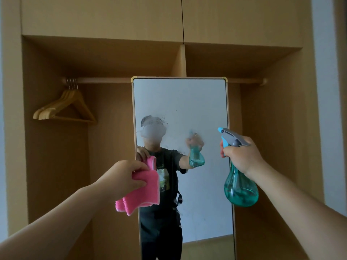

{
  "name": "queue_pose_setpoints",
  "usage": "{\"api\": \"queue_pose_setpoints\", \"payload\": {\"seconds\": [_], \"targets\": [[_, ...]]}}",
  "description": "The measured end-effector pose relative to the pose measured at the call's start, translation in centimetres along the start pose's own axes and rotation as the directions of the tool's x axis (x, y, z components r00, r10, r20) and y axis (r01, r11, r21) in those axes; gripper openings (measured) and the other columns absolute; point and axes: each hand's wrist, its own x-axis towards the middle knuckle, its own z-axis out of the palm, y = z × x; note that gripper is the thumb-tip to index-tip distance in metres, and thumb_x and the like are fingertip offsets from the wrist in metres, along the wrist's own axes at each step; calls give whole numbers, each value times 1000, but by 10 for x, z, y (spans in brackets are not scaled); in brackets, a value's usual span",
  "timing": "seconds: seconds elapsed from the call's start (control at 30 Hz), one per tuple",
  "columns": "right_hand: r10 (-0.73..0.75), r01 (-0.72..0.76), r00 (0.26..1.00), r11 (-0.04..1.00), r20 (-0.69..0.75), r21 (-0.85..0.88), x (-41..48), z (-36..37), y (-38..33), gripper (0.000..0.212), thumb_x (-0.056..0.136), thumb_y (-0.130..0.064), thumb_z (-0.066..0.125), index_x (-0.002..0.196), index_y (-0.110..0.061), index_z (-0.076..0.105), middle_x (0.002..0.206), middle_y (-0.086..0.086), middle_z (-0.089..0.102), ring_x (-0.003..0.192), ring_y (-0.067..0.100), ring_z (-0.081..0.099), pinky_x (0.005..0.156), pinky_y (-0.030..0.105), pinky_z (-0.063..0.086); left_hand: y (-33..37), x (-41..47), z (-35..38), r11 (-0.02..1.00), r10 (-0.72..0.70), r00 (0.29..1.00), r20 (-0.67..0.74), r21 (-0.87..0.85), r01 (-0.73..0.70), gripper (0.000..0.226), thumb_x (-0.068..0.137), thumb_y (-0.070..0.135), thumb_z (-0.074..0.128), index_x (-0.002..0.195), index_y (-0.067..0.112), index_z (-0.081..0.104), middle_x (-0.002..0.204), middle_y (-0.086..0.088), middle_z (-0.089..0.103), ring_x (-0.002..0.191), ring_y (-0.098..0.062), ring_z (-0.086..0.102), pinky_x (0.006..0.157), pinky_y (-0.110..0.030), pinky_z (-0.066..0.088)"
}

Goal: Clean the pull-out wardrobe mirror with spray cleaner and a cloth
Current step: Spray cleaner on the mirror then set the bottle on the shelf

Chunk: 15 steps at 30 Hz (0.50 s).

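The spray bottle [241,186] was gripped in the right hand [242,156], nozzle aimed at the mirror [197,109]; the pink cloth [142,190] was pinched in the left hand [124,177] at the mirror's left edge. Mist was best spread evenly, then wiped before running. Droplets already fogged the upper glass. Wooden hangers [65,107] hung inside the open wardrobe [272,128].

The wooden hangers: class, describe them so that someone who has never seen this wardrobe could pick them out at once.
Start at the open tan wooden wardrobe and find the pale wooden rail running across it behind the tall framed mirror. At the rail's far left end hangs a tight bunch of light wooden clothes hangers on metal hooks. They carry no clothes and are the only things on the rail.
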Motion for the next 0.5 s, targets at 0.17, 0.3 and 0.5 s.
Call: {"api": "queue_pose_setpoints", "payload": {"seconds": [0.17, 0.3, 0.5], "targets": [[81, -81, 997, 997, 10, 11, -4, -3, 7, 21, 83, -1, 57, 102, -6, 66, 104, 22, 66, 98, 38, 60, 65, 29, 39, 0, -3, 4, 1000, 8, 1000, -3, -4, -8, 29, 84, 21, 69, 109, 36, 66, 96, 20, 64, 86, 0, 58, 74, -17, 49], [157, -156, 987, 987, 26, -39, -16, -9, 29, 29, 84, -3, 56, 112, -6, 62, 117, 27, 60, 87, 32, 57, 62, 29, 36, -1, -5, 13, 1000, 9, 1000, 27, -1, -9, 30, 84, 22, 69, 109, 38, 65, 96, 20, 63, 85, 0, 58, 71, -14, 46], [240, -239, 971, 970, 13, -51, -39, -10, 54, 19, 86, -6, 59, 102, -12, 65, 107, 23, 65, 82, 24, 57, 69, 31, 44, -3, -5, 30, 1000, -21, 997, 73, -12, 22, 33, 86, 23, 68, 112, 41, 61, 97, 21, 61, 86, -2, 59, 76, -21, 53]]}}
